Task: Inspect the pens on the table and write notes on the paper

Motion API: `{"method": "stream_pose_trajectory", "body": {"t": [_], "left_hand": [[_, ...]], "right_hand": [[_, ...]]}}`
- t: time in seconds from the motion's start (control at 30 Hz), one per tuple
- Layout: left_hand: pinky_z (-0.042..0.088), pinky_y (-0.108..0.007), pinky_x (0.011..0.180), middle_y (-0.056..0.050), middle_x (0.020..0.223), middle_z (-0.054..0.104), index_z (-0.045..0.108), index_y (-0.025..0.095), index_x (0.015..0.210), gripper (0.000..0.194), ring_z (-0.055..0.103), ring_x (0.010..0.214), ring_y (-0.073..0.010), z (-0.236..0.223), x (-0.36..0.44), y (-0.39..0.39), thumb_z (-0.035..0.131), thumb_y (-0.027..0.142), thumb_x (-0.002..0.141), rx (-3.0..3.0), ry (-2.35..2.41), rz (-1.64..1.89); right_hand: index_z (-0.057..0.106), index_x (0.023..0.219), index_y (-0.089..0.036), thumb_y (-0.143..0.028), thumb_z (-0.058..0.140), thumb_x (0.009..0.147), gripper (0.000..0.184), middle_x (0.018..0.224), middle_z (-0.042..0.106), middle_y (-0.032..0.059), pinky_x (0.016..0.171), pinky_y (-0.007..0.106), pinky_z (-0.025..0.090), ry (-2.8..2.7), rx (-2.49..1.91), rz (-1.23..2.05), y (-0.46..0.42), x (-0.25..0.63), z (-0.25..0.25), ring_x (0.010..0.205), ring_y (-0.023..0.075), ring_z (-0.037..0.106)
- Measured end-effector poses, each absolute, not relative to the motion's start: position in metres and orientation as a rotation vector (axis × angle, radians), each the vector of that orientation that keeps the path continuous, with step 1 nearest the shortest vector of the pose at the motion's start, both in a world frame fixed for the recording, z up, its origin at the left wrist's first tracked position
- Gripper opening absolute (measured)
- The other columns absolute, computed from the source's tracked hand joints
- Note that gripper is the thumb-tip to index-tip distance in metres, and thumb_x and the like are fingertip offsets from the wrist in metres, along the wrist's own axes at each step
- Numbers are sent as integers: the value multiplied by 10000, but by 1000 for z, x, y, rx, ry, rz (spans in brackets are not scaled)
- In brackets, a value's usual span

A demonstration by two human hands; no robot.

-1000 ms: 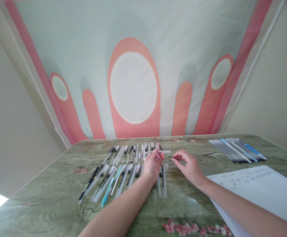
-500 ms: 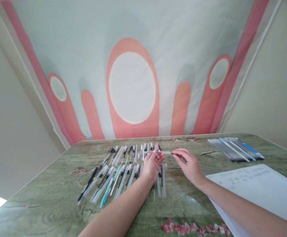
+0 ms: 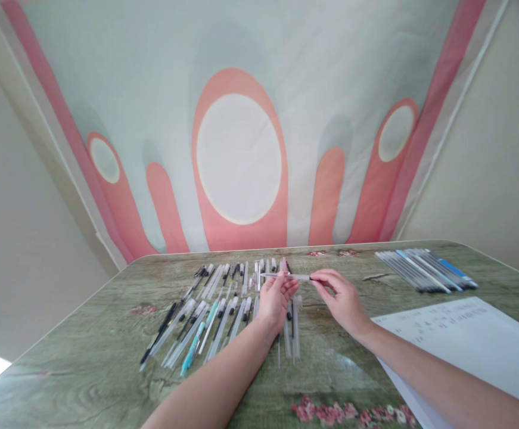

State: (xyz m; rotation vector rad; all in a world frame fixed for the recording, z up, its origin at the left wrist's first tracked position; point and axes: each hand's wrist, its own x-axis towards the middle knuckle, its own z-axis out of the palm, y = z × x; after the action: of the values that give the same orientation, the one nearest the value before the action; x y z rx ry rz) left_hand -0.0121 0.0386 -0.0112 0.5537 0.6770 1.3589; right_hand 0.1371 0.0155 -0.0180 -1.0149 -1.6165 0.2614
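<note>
My left hand (image 3: 276,300) holds a clear pen barrel (image 3: 286,276) level above the table, fingers curled round its left part. My right hand (image 3: 339,297) pinches a small dark piece at the barrel's right end, fingers closed. Below and left of my hands lie several loose pens and pen parts (image 3: 205,316) in rows, clear, black and one teal.
The green wood-patterned table (image 3: 107,357) has a row of several finished pens (image 3: 424,271) at the far right and a white paper sheet (image 3: 465,345) at the near right. A pink and pale cloth backdrop (image 3: 241,149) hangs behind the table.
My right hand has moved left from a gap beside the barrel until its pinched fingers meet the barrel's right end. The left hand has stayed put.
</note>
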Motion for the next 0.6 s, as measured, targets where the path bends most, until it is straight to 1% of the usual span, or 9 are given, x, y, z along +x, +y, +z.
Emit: {"method": "stream_pose_trajectory", "body": {"t": [0.27, 0.6], "left_hand": [[490, -235, 651, -57, 666, 607, 536, 103, 795, 122, 607, 642, -118, -14, -12, 40, 571, 209, 745, 574, 662, 1359], [489, -227, 641, -60, 685, 611, 545, 101, 807, 155, 602, 641, -114, -12, -11, 37, 587, 231, 735, 610, 651, 1355]], "right_hand": [[582, 893, -201, -288, 483, 806, 158, 863, 588, 59, 739, 337, 488, -1574, -1020, 321, 16, 137, -19, 787, 172, 573], [577, 889, -194, -312, 491, 800, 171, 843, 601, 52, 726, 316, 488, -1562, -1029, 347, 15, 136, -18, 771, 166, 583]]}}
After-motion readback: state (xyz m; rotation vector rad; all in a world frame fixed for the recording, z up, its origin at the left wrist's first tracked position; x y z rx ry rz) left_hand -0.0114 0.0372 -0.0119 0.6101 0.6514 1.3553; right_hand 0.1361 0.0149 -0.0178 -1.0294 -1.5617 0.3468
